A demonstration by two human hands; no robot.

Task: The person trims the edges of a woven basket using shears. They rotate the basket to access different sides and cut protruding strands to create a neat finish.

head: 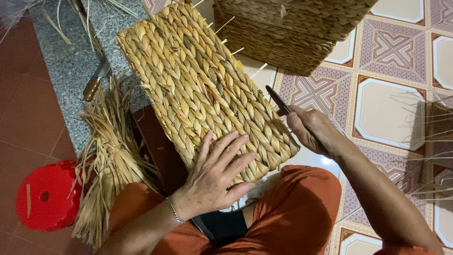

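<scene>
A woven straw basket [188, 80] lies tilted across my lap, its flat plaited side facing up. My left hand [217, 172] rests flat on its near corner, fingers spread, with a thin bracelet at the wrist. At the basket's right edge, my right hand [311, 130] grips a dark slim tool [277, 100], likely scissors, whose tip points up and left toward loose straw ends sticking out of the weave.
A second woven basket [288, 28] stands at the top on the patterned tile floor [387, 104]. A bundle of dry straw [106, 156] lies at left beside a red plastic stool [45, 196]. A knife [96, 80] rests on the grey stone ledge.
</scene>
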